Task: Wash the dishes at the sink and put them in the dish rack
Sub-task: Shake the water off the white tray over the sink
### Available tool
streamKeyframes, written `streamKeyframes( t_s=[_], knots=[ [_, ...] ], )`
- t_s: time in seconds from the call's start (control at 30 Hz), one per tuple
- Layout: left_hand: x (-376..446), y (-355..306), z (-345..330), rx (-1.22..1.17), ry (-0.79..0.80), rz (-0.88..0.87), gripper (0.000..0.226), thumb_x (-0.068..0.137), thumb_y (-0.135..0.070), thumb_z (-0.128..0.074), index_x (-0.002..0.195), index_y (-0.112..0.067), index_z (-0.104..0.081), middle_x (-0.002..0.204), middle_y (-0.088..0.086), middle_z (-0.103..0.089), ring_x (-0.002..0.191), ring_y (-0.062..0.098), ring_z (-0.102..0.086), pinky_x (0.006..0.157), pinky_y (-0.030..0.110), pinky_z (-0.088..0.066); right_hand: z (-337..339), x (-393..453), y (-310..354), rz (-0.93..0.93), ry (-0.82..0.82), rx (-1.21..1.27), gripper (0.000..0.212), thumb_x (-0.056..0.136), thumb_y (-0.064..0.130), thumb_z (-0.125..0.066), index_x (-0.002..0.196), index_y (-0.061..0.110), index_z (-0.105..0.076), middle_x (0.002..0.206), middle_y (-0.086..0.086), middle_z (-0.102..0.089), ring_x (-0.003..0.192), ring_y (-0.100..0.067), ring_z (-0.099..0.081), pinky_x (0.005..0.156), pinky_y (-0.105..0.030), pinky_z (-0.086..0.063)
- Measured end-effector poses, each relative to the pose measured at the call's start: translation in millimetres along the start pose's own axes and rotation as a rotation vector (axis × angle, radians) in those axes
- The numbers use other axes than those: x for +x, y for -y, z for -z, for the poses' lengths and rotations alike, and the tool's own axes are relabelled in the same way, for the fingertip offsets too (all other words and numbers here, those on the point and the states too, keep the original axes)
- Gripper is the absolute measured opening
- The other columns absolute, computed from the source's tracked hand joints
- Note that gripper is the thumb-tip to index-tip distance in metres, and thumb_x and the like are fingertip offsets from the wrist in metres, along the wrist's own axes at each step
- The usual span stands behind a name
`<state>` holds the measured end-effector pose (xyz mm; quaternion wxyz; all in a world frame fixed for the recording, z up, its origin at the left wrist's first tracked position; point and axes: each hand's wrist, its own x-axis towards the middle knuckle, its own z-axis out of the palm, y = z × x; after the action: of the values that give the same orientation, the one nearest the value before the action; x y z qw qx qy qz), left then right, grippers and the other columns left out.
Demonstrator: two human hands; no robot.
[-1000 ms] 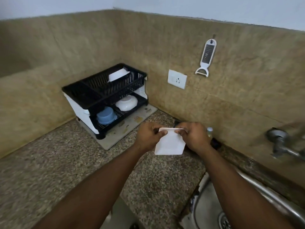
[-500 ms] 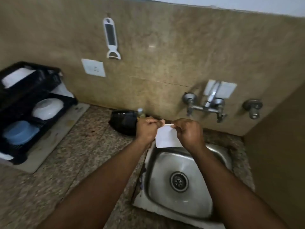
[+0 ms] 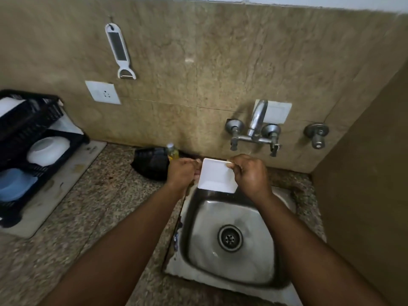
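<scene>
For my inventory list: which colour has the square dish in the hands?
White; the head view shows the square dish best.

Bare forearms (no sleeves, jewellery)

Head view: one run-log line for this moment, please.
phase: pre-wash | white square dish over sink back edge | left hand, right hand both pinch it | tap no water seen

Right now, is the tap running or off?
Off, as far as visible: no stream falls from the tap into the sink, whose basin looks drained.
</scene>
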<state>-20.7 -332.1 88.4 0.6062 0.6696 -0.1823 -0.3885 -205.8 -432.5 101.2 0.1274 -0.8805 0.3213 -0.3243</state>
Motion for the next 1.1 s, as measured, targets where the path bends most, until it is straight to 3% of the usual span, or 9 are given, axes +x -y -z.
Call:
streamKeyframes(
  t_s=[0.2,0.3,0.4,0.5,0.67,0.73,0.9,1.0,1.1],
  knots=[
    [-11,-20,114,0.222,0.005,-0.142,0.020,0.092,-0.026,-0.076,0.097,-0.007,-0.080,0.092,0.011,-0.079,0.082,0.025,-0.074,0.069,0.035,-0.058,-56,48,86,0.050,0.114,0.147,0.010,0.085,0.014,-0.073,0.090,0.018,-0.081,0.088,0.001,-0.079,0.078,-0.021,-0.071,0.071,-0.025,-0.051],
    [-17,-29,186,0.538,-0.161,-0.328,0.031,0.083,-0.033,-0.076,0.063,-0.010,-0.069,0.066,0.006,-0.071,0.061,0.018,-0.066,0.059,0.035,-0.052,-82,73,151,0.175,0.235,0.181,0.010,0.087,0.026,-0.071,0.090,0.020,-0.079,0.085,0.000,-0.078,0.077,-0.025,-0.070,0.069,-0.036,-0.056],
    [-25,-39,247,0.631,-0.292,-0.423,0.043,0.088,-0.021,-0.078,0.055,-0.015,-0.052,0.050,-0.010,-0.057,0.049,-0.004,-0.051,0.052,0.025,-0.039,-108,95,211,0.342,0.354,0.043,0.022,0.086,0.034,-0.063,0.103,0.031,-0.076,0.092,0.003,-0.077,0.085,-0.026,-0.069,0.070,-0.036,-0.055],
    [-36,-49,305,0.679,-0.375,-0.353,0.026,0.088,-0.031,-0.077,0.072,-0.010,-0.076,0.058,-0.012,-0.065,0.058,-0.002,-0.064,0.057,0.027,-0.048,-142,118,269,0.429,0.416,-0.046,0.023,0.089,0.037,-0.061,0.105,0.032,-0.076,0.098,0.001,-0.075,0.093,-0.028,-0.068,0.074,-0.035,-0.053],
    [-56,-80,405,0.829,-0.457,-0.247,0.045,0.073,-0.048,-0.078,0.107,-0.018,-0.081,0.101,-0.004,-0.080,0.091,0.012,-0.073,0.084,0.040,-0.061,-193,146,358,0.549,0.283,0.086,0.022,0.089,0.034,-0.063,0.100,0.025,-0.080,0.089,-0.004,-0.076,0.079,-0.030,-0.069,0.065,-0.036,-0.053],
    [-61,-95,448,0.931,-0.533,-0.203,0.044,0.076,-0.034,-0.083,0.112,-0.010,-0.079,0.112,0.007,-0.077,0.103,0.022,-0.071,0.093,0.036,-0.057,-211,157,394,0.571,0.209,0.198,0.016,0.089,0.023,-0.070,0.099,0.021,-0.081,0.087,-0.009,-0.077,0.075,-0.033,-0.069,0.061,-0.037,-0.053],
    [-59,-121,557,1.078,-0.803,-0.082,0.040,0.081,-0.040,-0.078,0.109,-0.011,-0.075,0.102,0.008,-0.076,0.098,0.029,-0.070,0.079,0.039,-0.059,-264,194,476,0.629,0.053,0.358,0.028,0.085,0.015,-0.064,0.108,0.019,-0.081,0.097,-0.006,-0.079,0.081,-0.029,-0.074,0.066,-0.039,-0.059],
    [-49,-127,608,1.117,-0.815,-0.008,0.043,0.082,-0.050,-0.076,0.106,-0.015,-0.071,0.095,0.005,-0.074,0.091,0.027,-0.070,0.076,0.039,-0.059,-296,216,516,0.662,0.003,0.416,0.029,0.085,0.015,-0.059,0.103,0.017,-0.081,0.094,-0.006,-0.078,0.078,-0.028,-0.073,0.063,-0.041,-0.059],
    [-29,-125,644,1.079,-0.731,0.058,0.061,0.073,-0.059,-0.080,0.115,-0.017,-0.068,0.108,0.004,-0.073,0.098,0.025,-0.069,0.083,0.042,-0.059,-333,235,554,0.682,-0.040,0.437,0.024,0.084,0.010,-0.063,0.099,0.014,-0.081,0.095,-0.005,-0.078,0.075,-0.029,-0.074,0.060,-0.041,-0.059]
  ],
)
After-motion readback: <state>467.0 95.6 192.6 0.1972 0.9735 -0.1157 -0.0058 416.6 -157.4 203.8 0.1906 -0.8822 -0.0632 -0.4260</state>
